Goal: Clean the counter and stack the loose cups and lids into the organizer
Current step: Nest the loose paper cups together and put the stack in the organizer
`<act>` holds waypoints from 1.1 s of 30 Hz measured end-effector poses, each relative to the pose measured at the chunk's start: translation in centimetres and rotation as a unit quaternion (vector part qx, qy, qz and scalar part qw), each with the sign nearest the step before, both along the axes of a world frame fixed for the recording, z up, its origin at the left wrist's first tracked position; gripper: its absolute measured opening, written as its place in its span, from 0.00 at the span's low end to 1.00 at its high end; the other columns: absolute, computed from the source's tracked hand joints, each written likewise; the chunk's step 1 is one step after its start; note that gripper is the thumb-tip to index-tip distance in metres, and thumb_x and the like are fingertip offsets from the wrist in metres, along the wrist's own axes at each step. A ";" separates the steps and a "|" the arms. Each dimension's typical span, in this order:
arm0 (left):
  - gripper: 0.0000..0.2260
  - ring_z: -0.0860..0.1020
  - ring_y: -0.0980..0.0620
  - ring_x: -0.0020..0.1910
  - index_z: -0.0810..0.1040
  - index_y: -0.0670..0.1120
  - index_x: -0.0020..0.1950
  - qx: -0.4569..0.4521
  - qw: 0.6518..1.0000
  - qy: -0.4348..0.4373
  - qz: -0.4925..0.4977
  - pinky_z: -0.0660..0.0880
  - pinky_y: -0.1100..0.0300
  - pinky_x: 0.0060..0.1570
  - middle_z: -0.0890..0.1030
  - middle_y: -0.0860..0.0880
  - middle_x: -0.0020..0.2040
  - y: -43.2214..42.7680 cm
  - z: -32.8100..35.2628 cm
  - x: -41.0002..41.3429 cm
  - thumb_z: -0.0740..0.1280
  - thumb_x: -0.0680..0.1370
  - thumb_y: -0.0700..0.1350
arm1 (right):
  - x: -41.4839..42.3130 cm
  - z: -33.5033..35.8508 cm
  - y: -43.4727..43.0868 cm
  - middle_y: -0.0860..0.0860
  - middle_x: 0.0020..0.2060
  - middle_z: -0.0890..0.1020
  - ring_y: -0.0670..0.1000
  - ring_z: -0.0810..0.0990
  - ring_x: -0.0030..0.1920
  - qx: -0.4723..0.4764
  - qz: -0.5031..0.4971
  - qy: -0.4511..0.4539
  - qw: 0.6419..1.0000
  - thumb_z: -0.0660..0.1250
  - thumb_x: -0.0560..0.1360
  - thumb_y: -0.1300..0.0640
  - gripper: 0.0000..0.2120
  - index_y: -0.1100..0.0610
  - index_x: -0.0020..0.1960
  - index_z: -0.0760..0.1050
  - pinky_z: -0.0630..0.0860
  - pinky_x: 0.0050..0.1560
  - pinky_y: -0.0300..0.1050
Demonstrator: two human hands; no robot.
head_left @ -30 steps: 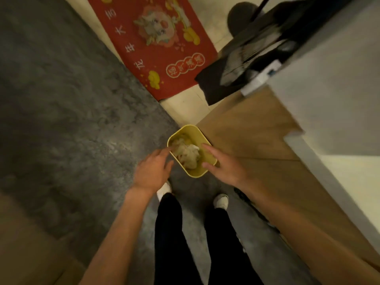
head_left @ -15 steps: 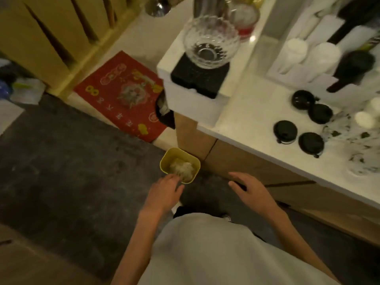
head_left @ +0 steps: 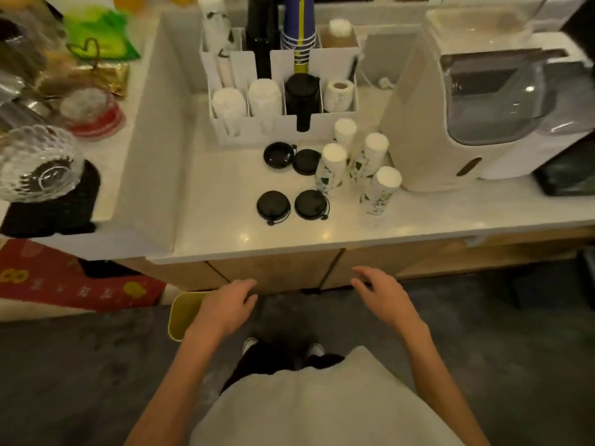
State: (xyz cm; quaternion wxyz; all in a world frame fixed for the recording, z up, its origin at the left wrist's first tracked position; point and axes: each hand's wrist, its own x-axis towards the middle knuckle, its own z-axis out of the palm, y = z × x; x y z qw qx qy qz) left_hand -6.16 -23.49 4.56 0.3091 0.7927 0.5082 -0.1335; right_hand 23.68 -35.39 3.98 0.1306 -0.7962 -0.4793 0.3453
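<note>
Several loose black lids (head_left: 273, 205) lie on the white counter (head_left: 225, 201), in front of a white organizer (head_left: 277, 123) that holds stacks of white and black lids and tall cup stacks. Several white paper cups (head_left: 333, 169) with green print stand upside down to the right of the lids. My left hand (head_left: 225, 307) and my right hand (head_left: 383, 294) hover below the counter edge, in front of the wooden cabinet doors. Both are empty with fingers apart. A yellow bin (head_left: 183, 313) stands on the floor, partly hidden by my left hand.
A large white machine (head_left: 467, 107) fills the counter's right side. At the left, a glass bowl (head_left: 35, 165) sits on a black stand, with snack packets behind it. A red mat (head_left: 64, 284) lies on the floor at the left.
My view has swung up from the floor and the yellow bin to the counter. Both hands have left the bin and risen toward the counter edge, empty.
</note>
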 end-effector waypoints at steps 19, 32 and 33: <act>0.18 0.75 0.48 0.67 0.69 0.52 0.74 0.036 0.997 -0.070 -0.013 0.73 0.54 0.63 0.74 0.49 0.72 17.4 -1.9 5.5 0.58 0.84 0.49 | -3.2 -0.2 17.6 0.47 0.57 0.81 0.45 0.79 0.52 0.062 -0.082 0.051 0.993 0.66 0.79 0.53 0.16 0.49 0.66 0.74 0.78 0.55 0.46; 0.35 0.72 0.52 0.70 0.63 0.58 0.74 -0.110 0.953 -0.277 -0.047 0.73 0.45 0.69 0.72 0.53 0.73 23.2 -4.9 23.0 0.77 0.72 0.49 | 4.4 1.9 26.4 0.53 0.72 0.68 0.57 0.64 0.70 0.094 -0.127 -0.121 0.980 0.70 0.74 0.45 0.34 0.50 0.75 0.61 0.66 0.69 0.56; 0.37 0.73 0.52 0.69 0.62 0.58 0.75 -0.131 0.949 -0.284 -0.043 0.74 0.44 0.68 0.72 0.53 0.73 23.2 -5.2 23.5 0.77 0.72 0.48 | 4.6 1.6 26.6 0.53 0.70 0.70 0.56 0.67 0.69 0.094 -0.125 -0.101 0.983 0.71 0.74 0.47 0.31 0.50 0.74 0.64 0.67 0.68 0.53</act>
